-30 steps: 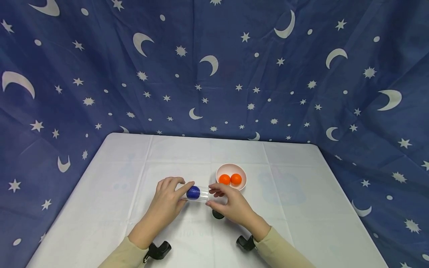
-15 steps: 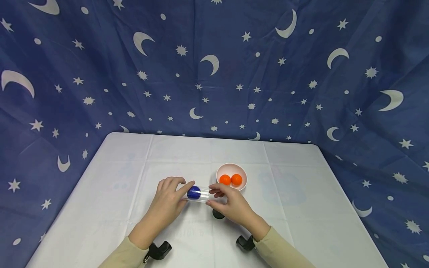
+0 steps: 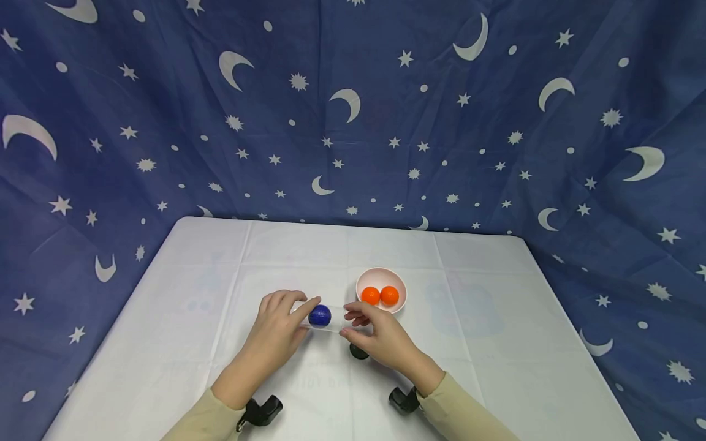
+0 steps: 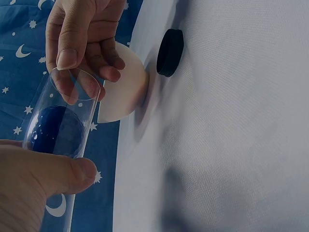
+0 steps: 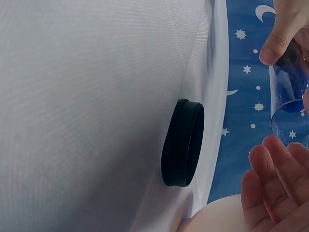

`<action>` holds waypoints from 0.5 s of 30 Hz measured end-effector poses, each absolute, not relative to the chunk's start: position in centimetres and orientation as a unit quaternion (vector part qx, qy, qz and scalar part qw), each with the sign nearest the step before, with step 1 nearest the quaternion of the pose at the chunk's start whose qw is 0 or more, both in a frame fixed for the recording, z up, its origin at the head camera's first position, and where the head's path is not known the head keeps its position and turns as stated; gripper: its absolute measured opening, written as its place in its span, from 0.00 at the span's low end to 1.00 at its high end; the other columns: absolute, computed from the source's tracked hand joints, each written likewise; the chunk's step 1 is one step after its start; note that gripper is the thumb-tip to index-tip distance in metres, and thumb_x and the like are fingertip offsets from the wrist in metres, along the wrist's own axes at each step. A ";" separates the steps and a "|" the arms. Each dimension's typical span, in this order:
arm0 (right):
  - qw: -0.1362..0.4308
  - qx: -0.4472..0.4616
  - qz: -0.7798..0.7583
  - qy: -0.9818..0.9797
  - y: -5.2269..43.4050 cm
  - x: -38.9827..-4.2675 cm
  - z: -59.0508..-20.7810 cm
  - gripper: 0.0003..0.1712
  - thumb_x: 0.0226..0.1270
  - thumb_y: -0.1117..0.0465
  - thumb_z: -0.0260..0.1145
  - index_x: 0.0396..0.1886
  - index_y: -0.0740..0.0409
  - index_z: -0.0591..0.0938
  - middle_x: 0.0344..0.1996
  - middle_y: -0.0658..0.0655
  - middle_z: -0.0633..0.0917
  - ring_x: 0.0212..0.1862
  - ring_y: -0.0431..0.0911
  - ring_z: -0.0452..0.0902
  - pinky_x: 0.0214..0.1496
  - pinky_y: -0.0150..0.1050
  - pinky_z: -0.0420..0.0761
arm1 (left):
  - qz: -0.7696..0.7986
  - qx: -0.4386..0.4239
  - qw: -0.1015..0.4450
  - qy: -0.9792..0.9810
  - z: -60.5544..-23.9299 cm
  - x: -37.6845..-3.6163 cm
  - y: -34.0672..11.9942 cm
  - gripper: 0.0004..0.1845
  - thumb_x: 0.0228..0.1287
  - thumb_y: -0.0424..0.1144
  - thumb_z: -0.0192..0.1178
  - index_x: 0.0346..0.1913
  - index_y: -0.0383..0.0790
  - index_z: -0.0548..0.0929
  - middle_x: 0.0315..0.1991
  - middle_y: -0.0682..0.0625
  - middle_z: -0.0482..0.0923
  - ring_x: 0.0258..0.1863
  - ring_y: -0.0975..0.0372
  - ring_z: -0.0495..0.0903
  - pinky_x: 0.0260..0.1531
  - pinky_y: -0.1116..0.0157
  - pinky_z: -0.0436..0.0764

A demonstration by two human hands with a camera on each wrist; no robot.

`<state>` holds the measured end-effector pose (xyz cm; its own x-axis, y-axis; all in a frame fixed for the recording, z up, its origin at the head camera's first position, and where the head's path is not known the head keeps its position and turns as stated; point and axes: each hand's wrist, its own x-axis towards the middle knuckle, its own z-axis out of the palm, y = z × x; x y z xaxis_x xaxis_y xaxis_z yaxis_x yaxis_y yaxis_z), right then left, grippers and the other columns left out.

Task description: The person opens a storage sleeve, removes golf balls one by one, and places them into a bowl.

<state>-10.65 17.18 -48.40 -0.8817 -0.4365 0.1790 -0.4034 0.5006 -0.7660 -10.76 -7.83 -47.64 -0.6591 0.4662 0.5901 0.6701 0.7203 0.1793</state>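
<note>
Backdrop: dark blue cloth printed with white moons and stars [image 3: 353, 122] fills the upper frame; a white-clothed table [image 3: 485, 355] takes the lower centre.
Held thing: clear plastic tube [image 3: 329, 319] with a dark blue ball [image 3: 320, 315] inside, lifted just above the table at centre frame.
Long axis: the tube lies roughly level, running left to right across the head view, between the two hands.
Left hand: the left hand [image 3: 278, 331] pinches the tube's left end, thumb curled against its wall; the ball sits at this end, so this hand is the nearer to it.
Right hand: the right hand [image 3: 380, 337] holds the tube's open right end [image 4: 75, 92] between thumb and bent fingers.
Nearby: a pale pink round bowl [image 3: 381, 283] with two orange balls [image 3: 380, 295] sits just above and right of the right hand; a black round cap [image 3: 358, 353] lies on the cloth below the tube, partly behind that hand.
Left wrist view: shows the tube's open mouth and the ball [image 4: 55, 130] well back from it, hard to judge from the head view.
Right wrist view: shows the cap [image 5: 183, 143] whole, standing apart from both hands, and only a sliver of the tube [image 5: 289, 104].
</note>
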 end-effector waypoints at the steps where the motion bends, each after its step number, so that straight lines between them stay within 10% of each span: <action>1: 0.020 -0.242 -0.437 0.866 17.2 -10.6 -48.4 0.31 0.63 0.43 0.67 0.58 0.60 0.77 0.46 0.54 0.84 0.44 0.48 0.82 0.50 0.40 0.80 | -0.194 -0.320 0.263 -0.889 -47.6 -10.8 -7.8 0.31 0.40 0.32 0.76 0.55 0.44 0.83 0.47 0.45 0.75 0.49 0.47 0.72 0.50 0.46 0.68; 15: 0.030 -0.234 -0.422 0.875 17.1 -10.5 -48.3 0.30 0.63 0.44 0.68 0.58 0.58 0.77 0.47 0.51 0.83 0.44 0.42 0.80 0.49 0.42 0.81 | -0.157 -0.328 0.267 -0.893 -47.2 -10.7 -7.7 0.31 0.38 0.32 0.78 0.53 0.46 0.84 0.46 0.44 0.76 0.48 0.46 0.73 0.50 0.46 0.70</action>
